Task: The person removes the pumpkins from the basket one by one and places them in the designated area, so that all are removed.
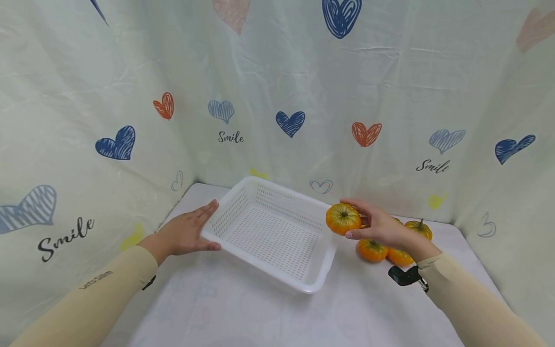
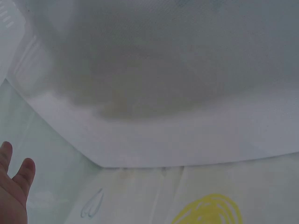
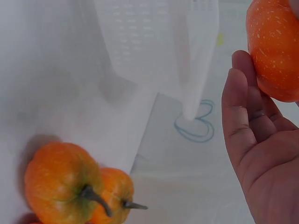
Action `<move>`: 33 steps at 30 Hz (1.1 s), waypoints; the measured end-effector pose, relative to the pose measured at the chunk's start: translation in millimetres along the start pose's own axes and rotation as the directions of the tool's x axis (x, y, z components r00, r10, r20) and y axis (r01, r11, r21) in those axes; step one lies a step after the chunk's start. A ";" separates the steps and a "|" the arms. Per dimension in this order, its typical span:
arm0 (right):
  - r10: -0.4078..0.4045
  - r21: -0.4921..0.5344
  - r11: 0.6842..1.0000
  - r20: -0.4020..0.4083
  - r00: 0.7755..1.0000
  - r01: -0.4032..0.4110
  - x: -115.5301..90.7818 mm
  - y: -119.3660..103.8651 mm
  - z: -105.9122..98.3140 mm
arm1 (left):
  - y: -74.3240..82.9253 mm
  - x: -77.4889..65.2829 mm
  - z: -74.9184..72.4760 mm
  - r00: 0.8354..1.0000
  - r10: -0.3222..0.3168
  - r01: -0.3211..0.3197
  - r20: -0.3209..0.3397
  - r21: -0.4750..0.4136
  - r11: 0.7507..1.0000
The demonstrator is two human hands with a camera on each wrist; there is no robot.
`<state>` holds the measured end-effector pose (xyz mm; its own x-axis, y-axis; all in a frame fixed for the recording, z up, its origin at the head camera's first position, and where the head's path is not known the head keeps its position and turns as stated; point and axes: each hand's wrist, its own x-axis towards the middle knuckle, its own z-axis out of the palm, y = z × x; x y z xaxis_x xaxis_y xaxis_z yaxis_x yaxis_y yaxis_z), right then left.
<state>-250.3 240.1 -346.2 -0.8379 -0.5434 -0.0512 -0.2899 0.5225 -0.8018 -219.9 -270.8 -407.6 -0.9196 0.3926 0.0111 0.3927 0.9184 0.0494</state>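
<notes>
A white perforated plastic basket [image 1: 277,236] sits at an angle on the table, with no items inside. At its left end is my left hand [image 1: 188,230], fingers and thumb spread apart along the rim; two of its fingertips [image 2: 23,175] show in the left wrist view. My right hand [image 1: 379,224] holds a small orange pumpkin [image 1: 343,219] between thumb and fingers, up by the basket's right corner. In the right wrist view the held pumpkin [image 3: 275,51] shows its speckled orange side.
Several more small pumpkins [image 1: 372,250] lie on the table [image 1: 243,313] beneath and behind my right forearm. A pale curtain [image 1: 260,72] printed with hearts and "Smile" surrounds the table at the back and sides.
</notes>
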 end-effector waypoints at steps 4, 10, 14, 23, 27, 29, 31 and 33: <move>-0.011 -0.015 1.000 -0.025 1.000 0.011 -9.6 10.8 -0.8 | 0.6 -0.3 -0.3 1.000 0.003 -0.003 -0.004 -0.006 1.000; -0.002 -0.042 0.999 -0.062 0.998 -0.001 -24.1 22.2 -3.1 | 0.9 -1.2 -1.3 1.000 0.011 -0.011 -0.008 -0.014 1.000; 0.032 -0.046 0.998 -0.084 0.996 -0.036 -33.6 30.7 -6.0 | 0.4 -1.4 -1.0 1.000 0.012 -0.012 -0.006 -0.007 1.000; 0.096 -0.009 0.995 -0.130 0.987 -0.098 -54.3 49.5 -14.9 | -0.2 -1.6 -1.4 1.000 0.010 -0.010 -0.005 -0.009 1.000; 0.132 -0.040 0.989 -0.154 0.979 -0.140 -65.7 58.2 -20.1 | 0.1 -1.7 -1.8 1.000 0.012 -0.012 -0.006 -0.013 1.000; 0.145 -0.060 0.986 -0.165 0.976 -0.157 -70.7 63.2 -23.2 | 0.4 -1.7 -1.9 1.000 0.012 -0.012 -0.006 -0.012 1.000; 0.153 -0.063 0.984 -0.177 0.972 -0.166 -75.0 68.3 -25.8 | 0.5 -1.7 -1.8 1.000 0.011 -0.011 -0.006 -0.011 1.000; 0.163 -0.066 0.982 -0.195 0.967 -0.179 -78.7 73.9 -28.2 | 0.9 -1.6 -1.9 1.000 0.011 -0.011 -0.006 -0.009 1.000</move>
<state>-218.9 339.9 -384.7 -0.9479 -0.3121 -0.0641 -0.1654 0.6538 -0.7383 -218.1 -270.7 -405.7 -0.9152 0.4025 0.0180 0.4029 0.9134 0.0584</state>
